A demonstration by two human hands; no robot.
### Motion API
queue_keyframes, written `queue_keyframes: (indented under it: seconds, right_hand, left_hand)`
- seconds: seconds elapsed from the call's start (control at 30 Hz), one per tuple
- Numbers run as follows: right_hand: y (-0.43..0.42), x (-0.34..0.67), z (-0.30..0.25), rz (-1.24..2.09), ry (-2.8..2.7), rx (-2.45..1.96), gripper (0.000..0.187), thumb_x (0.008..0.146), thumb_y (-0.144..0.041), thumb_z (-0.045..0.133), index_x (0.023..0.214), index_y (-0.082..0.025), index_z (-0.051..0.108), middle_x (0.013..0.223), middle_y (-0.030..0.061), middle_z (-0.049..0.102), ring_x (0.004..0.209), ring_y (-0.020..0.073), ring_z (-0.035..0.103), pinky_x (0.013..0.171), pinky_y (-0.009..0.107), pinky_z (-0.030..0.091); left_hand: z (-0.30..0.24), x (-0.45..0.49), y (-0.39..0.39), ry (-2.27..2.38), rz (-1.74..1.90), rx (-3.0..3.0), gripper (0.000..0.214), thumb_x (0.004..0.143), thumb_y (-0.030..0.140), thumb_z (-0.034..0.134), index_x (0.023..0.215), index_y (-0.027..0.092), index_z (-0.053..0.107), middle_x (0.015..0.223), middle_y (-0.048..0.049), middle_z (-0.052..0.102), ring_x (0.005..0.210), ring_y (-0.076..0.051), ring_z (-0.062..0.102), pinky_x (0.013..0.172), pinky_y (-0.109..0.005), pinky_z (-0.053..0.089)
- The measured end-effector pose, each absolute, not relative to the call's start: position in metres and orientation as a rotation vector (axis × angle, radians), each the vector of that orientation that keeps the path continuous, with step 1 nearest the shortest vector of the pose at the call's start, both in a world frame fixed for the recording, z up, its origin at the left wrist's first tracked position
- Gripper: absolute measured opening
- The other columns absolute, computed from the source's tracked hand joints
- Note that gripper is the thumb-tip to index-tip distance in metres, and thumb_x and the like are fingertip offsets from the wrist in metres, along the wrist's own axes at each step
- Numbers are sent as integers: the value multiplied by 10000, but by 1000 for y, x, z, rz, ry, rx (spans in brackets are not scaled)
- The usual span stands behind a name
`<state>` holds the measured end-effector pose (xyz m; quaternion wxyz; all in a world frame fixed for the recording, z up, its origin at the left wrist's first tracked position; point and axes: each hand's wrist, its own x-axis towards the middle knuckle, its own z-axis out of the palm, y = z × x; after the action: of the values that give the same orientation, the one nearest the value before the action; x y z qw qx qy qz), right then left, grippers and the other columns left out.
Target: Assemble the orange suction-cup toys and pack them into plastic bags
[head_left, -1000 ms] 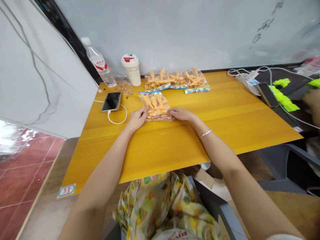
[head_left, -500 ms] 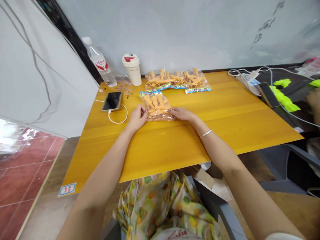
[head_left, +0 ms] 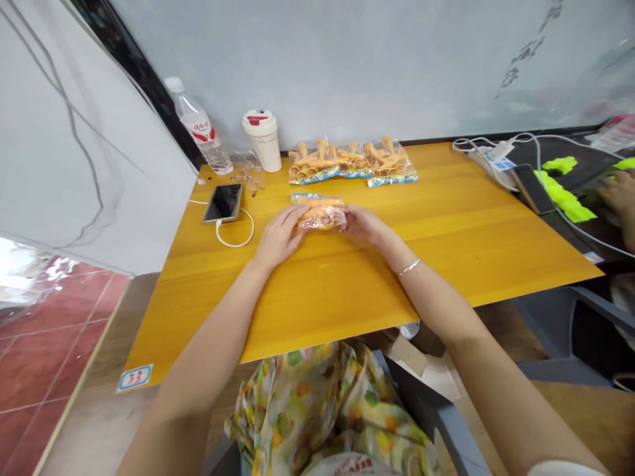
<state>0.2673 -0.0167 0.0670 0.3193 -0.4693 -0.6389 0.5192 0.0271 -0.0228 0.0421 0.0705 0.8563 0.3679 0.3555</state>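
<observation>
A clear plastic bag of orange toy pieces (head_left: 317, 213) is held just above the yellow wooden table (head_left: 446, 231), tilted up on its near edge. My left hand (head_left: 278, 237) grips its left end and my right hand (head_left: 364, 227) grips its right end, fingers closed on the plastic. Behind it, at the table's back edge, lie two more filled bags of orange pieces (head_left: 353, 160) side by side.
A phone (head_left: 223, 202) on a white cable lies left of the bag. A white cup (head_left: 262, 139) and a water bottle (head_left: 197, 125) stand at the back left. A power strip, a second phone (head_left: 530, 187) and neon green pieces lie right, where another person's hand (head_left: 618, 193) rests.
The bag lay flat on the table with my fingers at its near corners; both hands have now closed on its ends and lifted it up off the surface.
</observation>
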Motion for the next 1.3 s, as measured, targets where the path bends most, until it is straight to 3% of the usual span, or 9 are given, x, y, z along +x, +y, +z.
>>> queue_keyframes:
  seconds: [0.1,0.2,0.3,0.37,0.47,0.67,0.97,1.17,1.3]
  right_hand:
    - [-17,271,62,1239,-1600,-1204,279,910,-457,449,867,-199,546,766,28,553,752,167,516,739,302,452]
    - [-18,276,61,866,-1667,-1157,311,913,-411,490,1140,-211,564,1101,86,613,958,197,565,866,346,482]
    - [-21,281,64,498,-1905,-1080,490,916,-367,516,1389,-243,483,1459,138,466,1228,261,511,1013,444,459]
    - [-22,282,65,308,-2131,-1017,550,923,-373,549,1453,-258,461,1555,142,379,1359,304,432,1102,519,397]
    - [-22,281,63,115,-2346,-962,497,984,-378,503,1473,-290,479,1596,129,357,1429,319,380,1149,567,338]
    - [-17,278,51,-29,-2342,-885,422,1056,-469,375,1366,-323,620,1460,103,541,1283,264,530,1056,486,453]
    - [-21,273,48,87,-1974,-850,529,1057,-554,291,1045,-225,704,1081,110,680,1038,227,629,927,414,515]
    - [-19,273,51,351,-1482,-975,531,997,-680,354,771,-245,557,718,0,536,696,161,551,738,334,516]
    - [-9,274,46,562,-1267,-1033,518,923,-733,464,755,-248,530,706,-16,503,729,163,546,760,333,536]
  left_hand:
    - [44,24,-23,1104,1162,2502,390,1009,378,436,1327,206,583,1300,-122,675,1247,-239,617,1114,-434,468]
    - [46,23,-25,1131,1236,2446,368,1000,400,457,1264,197,615,1237,-123,700,1187,-241,644,1081,-428,489]
    - [46,22,-25,1171,1232,2414,369,997,419,454,1240,199,623,1226,-121,702,1172,-241,645,1066,-425,497]
    - [45,22,-24,1193,1208,2407,378,1000,430,441,1239,201,624,1236,-120,695,1180,-239,639,1072,-420,492]
    - [44,20,-24,1178,1215,2411,377,998,426,447,1236,193,624,1234,-123,693,1175,-234,639,1073,-405,488]
    - [43,20,-22,1096,1331,2437,329,985,372,480,1214,186,626,1187,-115,715,1103,-221,669,1003,-401,525]
    - [36,21,-18,1149,1383,2403,484,930,511,615,1288,187,581,1222,-124,706,1106,-231,679,996,-389,537]
    - [36,19,-18,1111,1415,2302,437,950,522,581,1224,182,598,1111,-93,721,954,-183,701,897,-346,569]
    - [36,20,-18,1120,1329,2296,409,956,484,570,1225,178,601,1072,-86,729,907,-174,700,878,-340,568]
